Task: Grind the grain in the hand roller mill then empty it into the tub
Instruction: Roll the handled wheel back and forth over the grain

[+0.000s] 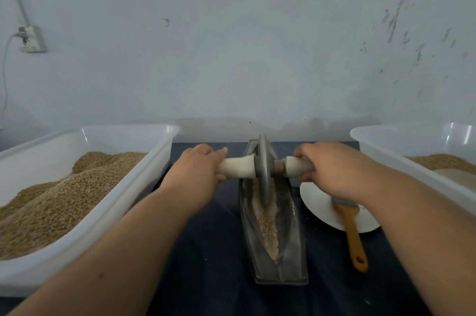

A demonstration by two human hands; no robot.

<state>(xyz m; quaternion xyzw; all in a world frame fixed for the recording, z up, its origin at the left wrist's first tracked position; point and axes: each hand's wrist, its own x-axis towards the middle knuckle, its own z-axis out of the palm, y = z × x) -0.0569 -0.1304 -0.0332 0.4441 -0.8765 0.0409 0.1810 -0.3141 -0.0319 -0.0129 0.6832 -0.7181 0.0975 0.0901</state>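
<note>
A boat-shaped metal trough (293, 246) lies lengthwise on the dark table, with a strip of grain (266, 223) along its groove. A metal roller wheel (264, 169) stands upright in the trough near its far end. My left hand (198, 169) grips the wheel's pale left handle (238, 167). My right hand (332, 169) grips the right handle (296, 165). A white tub (373, 140) at the right holds a low layer of ground grain (443, 162).
A large white tub (144, 179) heaped with whole grain (64, 199) stands at the left, close to my left forearm. A white plate (322, 207) with a yellow-handled brush (353, 236) lies right of the trough. A wall rises just behind the table.
</note>
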